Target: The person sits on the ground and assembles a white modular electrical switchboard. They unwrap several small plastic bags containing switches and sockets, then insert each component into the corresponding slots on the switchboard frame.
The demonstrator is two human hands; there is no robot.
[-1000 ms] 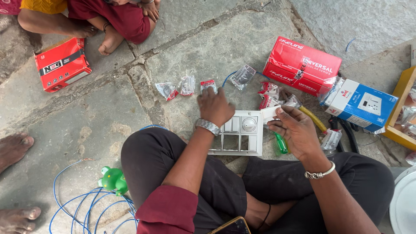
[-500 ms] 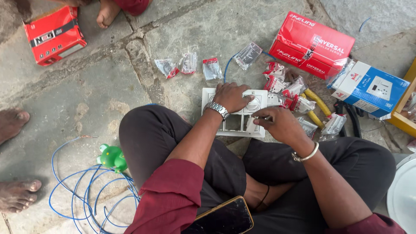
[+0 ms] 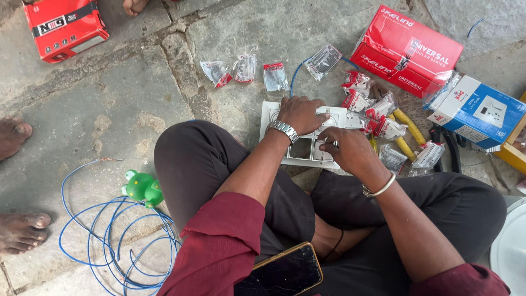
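**White switch plate held on stone floor, both hands engaged**

- White switch plate (image 3: 307, 143): a rectangular frame with open module slots, laid flat on the stone floor (image 3: 137, 98) just ahead of the crossed legs, near the centre of the view.
- Left hand (image 3: 300, 113): laid palm-down on the plate's upper edge, fingers curled and pressing on it; a metal wristwatch (image 3: 284, 130) is worn at the wrist.
- Right hand (image 3: 345, 149): set on the plate's right part, fingers bent inward with the tips pinched at a slot; whether a small part is gripped between them cannot be told. A metal bangle (image 3: 378, 189) is worn at the wrist.
- Small packeted switch modules (image 3: 378, 109): scattered at 2 o'clock from the plate, just beside it; further clear packets (image 3: 244, 68) lie at 11 o'clock.
- Red carton (image 3: 408, 49): at 1 o'clock, well apart from the plate.
- Blue-and-white carton (image 3: 476, 112): at 3 o'clock.
- Second red box (image 3: 64, 27): at 10 o'clock, far off.
- Coiled blue wire (image 3: 118, 246): at 8 o'clock, with a green tape roll (image 3: 142, 188) beside it.
- Phone (image 3: 279, 272): rested on the lap at 6 o'clock.
- Another person's bare feet (image 3: 22, 230): seen at the left edge.
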